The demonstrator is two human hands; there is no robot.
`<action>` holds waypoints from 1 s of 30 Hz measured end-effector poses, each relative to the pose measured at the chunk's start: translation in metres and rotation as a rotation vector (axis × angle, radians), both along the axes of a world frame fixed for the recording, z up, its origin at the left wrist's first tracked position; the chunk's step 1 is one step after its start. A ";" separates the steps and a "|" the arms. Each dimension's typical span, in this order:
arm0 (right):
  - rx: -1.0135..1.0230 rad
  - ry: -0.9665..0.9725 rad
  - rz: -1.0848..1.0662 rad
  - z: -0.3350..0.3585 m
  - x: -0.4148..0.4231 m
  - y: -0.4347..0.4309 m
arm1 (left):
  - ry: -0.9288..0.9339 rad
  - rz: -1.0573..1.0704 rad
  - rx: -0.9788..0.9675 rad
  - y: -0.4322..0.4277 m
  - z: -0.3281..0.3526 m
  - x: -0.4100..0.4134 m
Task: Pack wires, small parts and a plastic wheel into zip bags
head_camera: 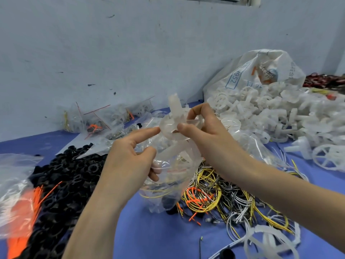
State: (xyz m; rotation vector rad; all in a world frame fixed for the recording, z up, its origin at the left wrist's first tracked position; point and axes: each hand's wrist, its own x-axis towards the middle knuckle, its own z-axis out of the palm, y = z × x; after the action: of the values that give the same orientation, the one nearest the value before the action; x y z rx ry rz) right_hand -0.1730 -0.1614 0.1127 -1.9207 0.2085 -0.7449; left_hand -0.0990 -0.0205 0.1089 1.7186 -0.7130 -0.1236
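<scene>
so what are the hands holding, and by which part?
Right hand pinches the plastic wheel by its rim; left hand grips the zip bag at its mouth.

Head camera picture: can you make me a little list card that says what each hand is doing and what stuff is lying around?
left hand: holds the zip bag open, forefinger out toward the wheel
right hand: pinches the plastic wheel over the bag's mouth
in the bag: a yellow wire and small dark parts
under the bag: wires, yellow, white, black, orange
left: black rings
right: pile of white wheels by a big sack
table: blue
</scene>
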 end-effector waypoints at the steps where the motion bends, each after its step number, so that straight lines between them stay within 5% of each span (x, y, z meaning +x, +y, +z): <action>1: -0.053 -0.005 -0.006 0.000 -0.002 0.000 | -0.006 0.004 0.001 0.001 0.000 0.000; 12: -0.545 0.108 -0.028 -0.005 -0.005 0.002 | -0.008 0.032 -0.029 0.001 -0.001 0.002; 19: -0.958 0.541 -0.033 -0.008 -0.002 0.004 | -0.060 -0.018 0.007 -0.006 -0.003 -0.009; 26: -1.069 -0.054 -0.187 0.006 -0.003 -0.010 | -0.206 0.018 0.026 0.014 0.007 -0.002; 30: -0.727 0.123 -0.073 0.012 0.016 -0.019 | -0.373 -0.066 0.064 0.016 0.008 -0.002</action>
State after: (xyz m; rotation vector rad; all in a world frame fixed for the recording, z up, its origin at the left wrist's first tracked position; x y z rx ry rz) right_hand -0.1572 -0.1800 0.1247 -2.6628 0.0847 -0.8196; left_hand -0.1011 -0.0045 0.1172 1.8006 -1.0492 0.1341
